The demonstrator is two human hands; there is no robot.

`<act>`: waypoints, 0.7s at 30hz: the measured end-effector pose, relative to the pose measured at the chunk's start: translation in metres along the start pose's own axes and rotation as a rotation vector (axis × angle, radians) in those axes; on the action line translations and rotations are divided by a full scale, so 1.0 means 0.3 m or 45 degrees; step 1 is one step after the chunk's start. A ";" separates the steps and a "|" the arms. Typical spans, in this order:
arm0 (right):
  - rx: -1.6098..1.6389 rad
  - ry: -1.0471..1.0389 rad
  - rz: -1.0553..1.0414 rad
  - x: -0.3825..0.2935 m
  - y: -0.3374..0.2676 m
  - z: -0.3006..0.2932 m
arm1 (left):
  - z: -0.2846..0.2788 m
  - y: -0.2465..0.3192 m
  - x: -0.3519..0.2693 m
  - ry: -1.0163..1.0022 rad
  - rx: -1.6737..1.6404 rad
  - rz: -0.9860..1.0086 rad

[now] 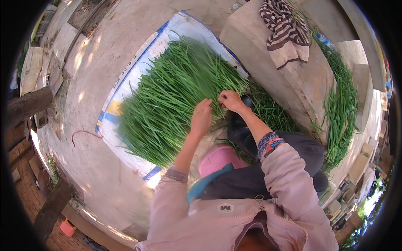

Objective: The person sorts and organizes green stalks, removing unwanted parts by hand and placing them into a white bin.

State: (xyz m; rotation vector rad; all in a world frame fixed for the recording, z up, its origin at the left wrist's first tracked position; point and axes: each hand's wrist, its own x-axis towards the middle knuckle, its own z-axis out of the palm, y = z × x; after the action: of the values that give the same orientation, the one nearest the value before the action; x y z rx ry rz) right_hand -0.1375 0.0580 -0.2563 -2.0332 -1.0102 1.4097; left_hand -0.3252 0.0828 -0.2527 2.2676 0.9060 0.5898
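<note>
A thick layer of long green leafy stalks (163, 100), resembling garlic chives, lies on a white woven plastic sack (125, 80) with blue edges. At the stem ends, my left hand (202, 117) is closed around a small bunch of stalks, whose leaves (201, 69) are blurred beyond the fingertips. Just right of it, my right hand (231, 101) has its fingers curled and pinched close to those stems. Whether a stalk is between the right fingers is too small to tell. Both hands are above the sack's near right side, slightly apart.
A pink rounded object (220, 159) is beside my legs, near a black shoe (240, 128). Loose green trimmings (273, 108) lie against a concrete block (279, 75) bearing a striped cloth (285, 34). More stalks (340, 116) and a plastic bottle (325, 40) are beyond it. A red string (84, 131) lies left.
</note>
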 end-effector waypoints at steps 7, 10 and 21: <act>0.966 0.150 0.377 -0.008 0.011 -0.049 | 0.044 -0.032 -0.011 -0.138 0.013 -0.025; 1.398 0.316 0.375 0.015 0.035 -0.085 | 0.059 -0.039 -0.009 -0.110 0.017 0.053; 0.365 0.222 -0.035 0.003 -0.024 0.038 | 0.021 -0.034 -0.062 -0.092 0.049 0.134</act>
State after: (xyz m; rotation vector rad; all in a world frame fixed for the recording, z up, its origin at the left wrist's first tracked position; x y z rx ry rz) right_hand -0.1499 0.0629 -0.2558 -1.8844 -0.7156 1.2574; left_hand -0.3385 0.0726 -0.2672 2.3669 0.7730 0.5366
